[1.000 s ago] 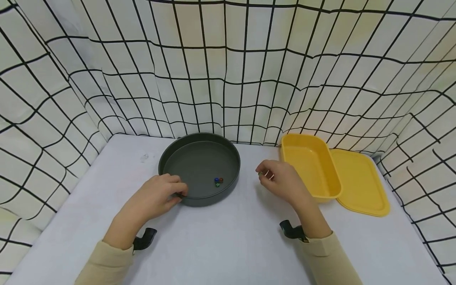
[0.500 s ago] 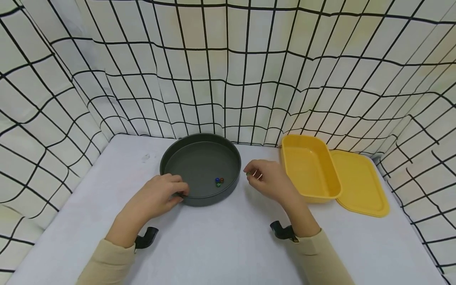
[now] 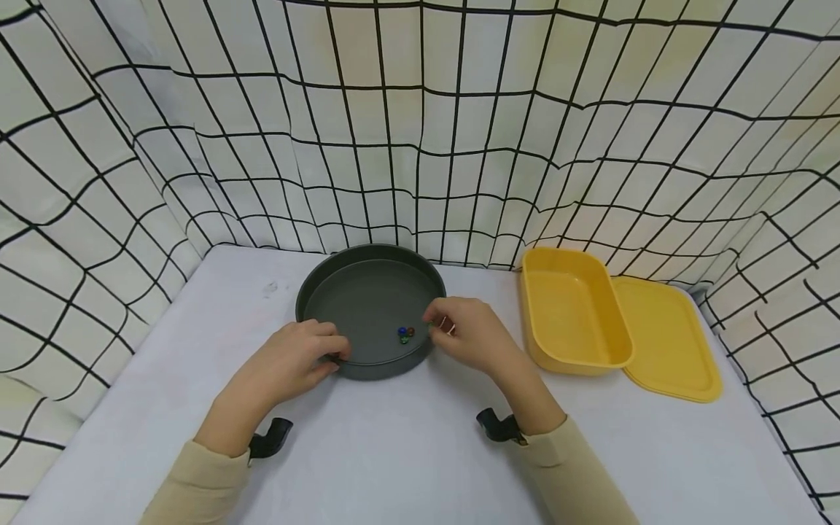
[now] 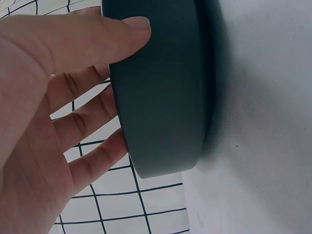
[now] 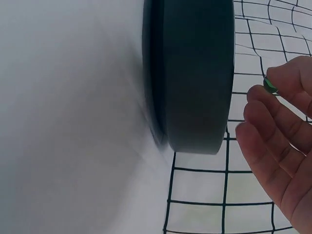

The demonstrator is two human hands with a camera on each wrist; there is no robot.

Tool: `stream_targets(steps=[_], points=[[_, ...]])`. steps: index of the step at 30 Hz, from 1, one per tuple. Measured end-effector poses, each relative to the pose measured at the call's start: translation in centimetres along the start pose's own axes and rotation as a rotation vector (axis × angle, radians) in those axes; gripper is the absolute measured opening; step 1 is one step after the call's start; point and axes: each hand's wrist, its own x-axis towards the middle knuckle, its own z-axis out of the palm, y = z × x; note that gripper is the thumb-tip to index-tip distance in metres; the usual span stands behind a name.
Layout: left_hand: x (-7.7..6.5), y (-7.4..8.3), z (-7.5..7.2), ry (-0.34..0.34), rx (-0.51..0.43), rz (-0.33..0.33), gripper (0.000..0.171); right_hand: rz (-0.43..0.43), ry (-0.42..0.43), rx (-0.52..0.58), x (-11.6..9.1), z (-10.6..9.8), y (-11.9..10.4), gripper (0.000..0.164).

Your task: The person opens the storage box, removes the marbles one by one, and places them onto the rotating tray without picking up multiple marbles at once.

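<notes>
A round dark grey pan point(image 3: 367, 292) stands on the table with a few small marbles in it: a blue one point(image 3: 402, 331), a brown one point(image 3: 410, 332) and a green one point(image 3: 403, 340). My left hand point(image 3: 285, 364) grips the pan's near left rim; in the left wrist view the thumb point(image 4: 126, 39) lies on the outer wall and the other fingers go over the rim. My right hand point(image 3: 469, 332) is at the pan's right rim. Between its thumb and index finger it pinches a green marble point(image 5: 270, 86), seen in the right wrist view.
To the right stands a yellow rectangular container point(image 3: 571, 313). Beside it, partly under its edge, lies a flat yellow lid point(image 3: 672, 343). White cloth covers the table point(image 3: 394, 452), and a white sheet with a black grid point(image 3: 433, 117) encloses the back and sides.
My right hand has moved left from beside the yellow container to the pan's right rim, carrying the green marble. The left hand keeps its grip on the pan.
</notes>
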Motion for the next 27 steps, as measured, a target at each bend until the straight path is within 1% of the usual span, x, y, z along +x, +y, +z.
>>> stream_targets(steps=[6,11,20,27], points=[[0.0,0.0,-0.1,0.003,-0.002,0.003,0.030,0.003,-0.038,0.019,0.6,0.8,-0.7,0.016],[0.0,0.0,0.0,0.004,0.004,0.002,0.030,-0.016,-0.057,0.021,0.9,1.5,-1.2,0.014],[0.1,0.0,0.0,0.004,0.005,0.005,0.031,-0.078,-0.046,-0.008,1.7,2.5,-2.2,0.015],[0.1,0.0,0.0,0.000,0.000,0.010,0.031,-0.074,-0.014,0.047,2.8,2.8,-3.0,0.016]])
